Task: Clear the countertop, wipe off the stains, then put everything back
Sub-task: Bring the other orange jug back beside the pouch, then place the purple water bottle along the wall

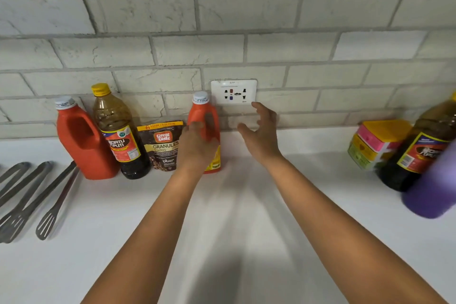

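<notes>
Tiled wall with a socket

A white socket point(233, 92) sits low in the grey-white brick-pattern tile wall point(222, 20), just above the back edge of the counter; small lettering marks its top.

Upright orange jug point(206, 116) — white countertop point(234, 217), by wall
</notes>
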